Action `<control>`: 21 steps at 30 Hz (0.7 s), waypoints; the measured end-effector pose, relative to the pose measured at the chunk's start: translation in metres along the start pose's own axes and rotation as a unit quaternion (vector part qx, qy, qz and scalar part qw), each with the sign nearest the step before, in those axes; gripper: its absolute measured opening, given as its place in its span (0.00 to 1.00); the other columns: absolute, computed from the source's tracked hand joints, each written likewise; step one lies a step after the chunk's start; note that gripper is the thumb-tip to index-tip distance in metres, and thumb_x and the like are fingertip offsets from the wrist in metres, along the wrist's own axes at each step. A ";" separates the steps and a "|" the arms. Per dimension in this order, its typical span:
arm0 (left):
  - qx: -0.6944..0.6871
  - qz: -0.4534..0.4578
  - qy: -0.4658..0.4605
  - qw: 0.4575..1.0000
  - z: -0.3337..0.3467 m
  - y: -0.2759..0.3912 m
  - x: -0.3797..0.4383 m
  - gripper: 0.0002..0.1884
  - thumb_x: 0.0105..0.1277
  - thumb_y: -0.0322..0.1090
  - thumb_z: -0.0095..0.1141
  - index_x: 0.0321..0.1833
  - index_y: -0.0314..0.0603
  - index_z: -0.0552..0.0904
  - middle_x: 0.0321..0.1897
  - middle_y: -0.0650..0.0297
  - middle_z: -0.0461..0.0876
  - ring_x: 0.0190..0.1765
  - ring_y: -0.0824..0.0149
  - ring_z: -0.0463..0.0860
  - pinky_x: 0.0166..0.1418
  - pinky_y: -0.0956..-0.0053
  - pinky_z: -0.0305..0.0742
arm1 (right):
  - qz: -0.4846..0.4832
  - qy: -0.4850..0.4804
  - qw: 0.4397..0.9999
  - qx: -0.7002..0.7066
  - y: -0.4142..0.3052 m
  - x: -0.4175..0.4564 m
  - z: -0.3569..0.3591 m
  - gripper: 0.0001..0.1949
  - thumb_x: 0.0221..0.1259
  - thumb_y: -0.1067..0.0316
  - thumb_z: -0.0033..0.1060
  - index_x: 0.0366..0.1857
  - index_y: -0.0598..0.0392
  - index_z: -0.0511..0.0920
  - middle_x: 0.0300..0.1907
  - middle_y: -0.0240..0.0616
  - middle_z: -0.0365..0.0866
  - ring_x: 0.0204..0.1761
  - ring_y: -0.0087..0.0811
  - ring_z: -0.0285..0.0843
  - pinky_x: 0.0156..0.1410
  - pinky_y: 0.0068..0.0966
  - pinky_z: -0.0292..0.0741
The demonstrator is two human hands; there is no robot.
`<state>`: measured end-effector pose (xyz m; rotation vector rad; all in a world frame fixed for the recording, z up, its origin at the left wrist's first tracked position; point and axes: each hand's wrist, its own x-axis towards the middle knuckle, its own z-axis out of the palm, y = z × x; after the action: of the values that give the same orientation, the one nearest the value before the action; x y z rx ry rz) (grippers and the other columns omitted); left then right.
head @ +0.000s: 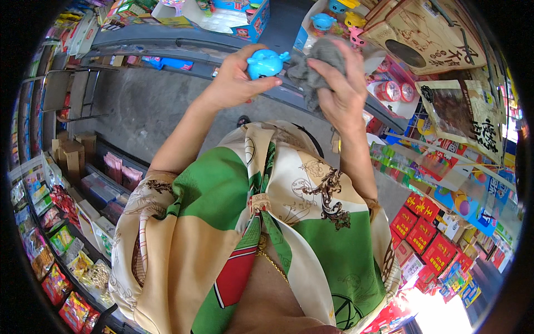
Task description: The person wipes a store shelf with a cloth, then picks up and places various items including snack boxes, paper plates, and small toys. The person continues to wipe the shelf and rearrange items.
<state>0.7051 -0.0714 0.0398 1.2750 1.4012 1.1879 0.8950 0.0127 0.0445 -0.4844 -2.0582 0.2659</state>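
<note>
A shiny blue whale-shaped plastic toy [265, 63] rests in my left hand [233, 79], with the thumb along its lower side and the fingers behind it. Bunched in my right hand [344, 89] is a grey cloth [323, 56], a short way to the right of the toy. The cloth hangs down below the fingers. Just beyond my right hand, an open display box [301, 35] holds several similar toys, among them a blue one [322, 21], a yellow one [354, 19] and a pink one [357, 36].
A grey metal shelf [167, 39] runs across in front of me and carries a blue carton [254, 21]. Packaged snacks [452, 108] hang at the right. Red boxes [421, 236] are stacked lower right. A folding chair [69, 94] stands left on the concrete floor [142, 100], near cardboard boxes [71, 156].
</note>
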 end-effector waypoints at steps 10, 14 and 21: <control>0.127 0.088 -0.028 0.988 0.007 -0.019 0.008 0.29 0.42 0.23 0.55 0.52 0.23 0.69 0.36 0.46 0.78 0.42 0.58 0.78 0.46 0.69 0.72 | -0.065 -0.100 0.991 -0.056 -0.019 0.017 0.013 0.11 0.34 0.69 0.57 0.29 0.49 0.81 0.48 0.45 0.70 0.46 0.42 0.68 0.42 0.35 0.67; 0.100 0.007 -0.017 0.995 0.008 -0.005 0.004 0.26 0.42 0.24 0.60 0.48 0.26 0.71 0.34 0.47 0.78 0.41 0.59 0.79 0.44 0.70 0.72 | -0.059 -0.108 0.989 -0.078 -0.015 0.012 0.011 0.11 0.35 0.69 0.57 0.28 0.49 0.80 0.48 0.44 0.71 0.46 0.43 0.69 0.43 0.36 0.68; 0.210 0.154 -0.021 0.965 -0.014 -0.007 0.000 0.25 0.45 0.33 0.66 0.46 0.33 0.73 0.41 0.51 0.76 0.42 0.53 0.78 0.44 0.68 0.73 | 0.072 -0.043 0.996 -0.009 0.022 0.006 -0.015 0.20 0.28 0.81 0.53 0.33 0.52 0.81 0.50 0.45 0.72 0.46 0.45 0.71 0.50 0.35 0.70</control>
<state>0.6900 -0.0732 0.0348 1.8593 1.5115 1.0849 0.9102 0.0349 0.0481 -0.6429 -2.1146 0.3588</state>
